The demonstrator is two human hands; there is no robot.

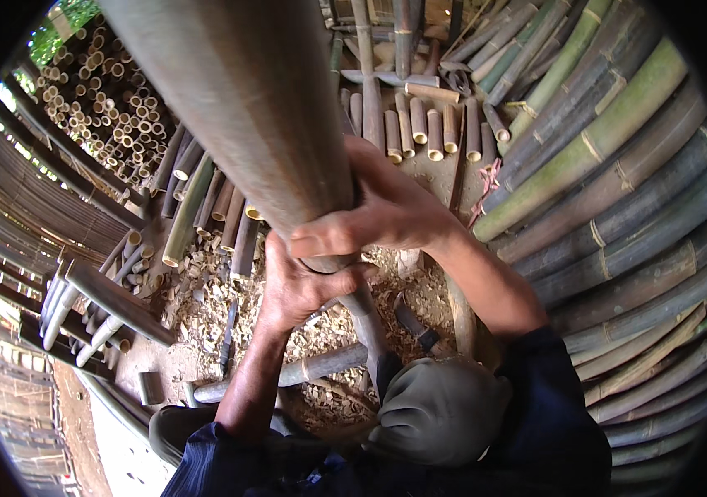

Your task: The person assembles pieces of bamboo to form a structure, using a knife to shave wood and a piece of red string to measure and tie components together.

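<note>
A thick grey-brown bamboo pole rises toward me, its upper end cut off by the top of the view. Both of my hands are closed around its lower end. My right hand wraps the right side, thumb across the front. Just below, my left hand grips near the bottom, with its thumb pointing right. Under them, a knife with a dark curved blade lies by my knee. A long narrow blade rests among pale wood shavings beside my left forearm.
A bamboo length lies across the floor before me. Long green and dark bamboo poles are stacked along the right. Short cut tubes stand in a row ahead; a large pile of tubes fills the far left.
</note>
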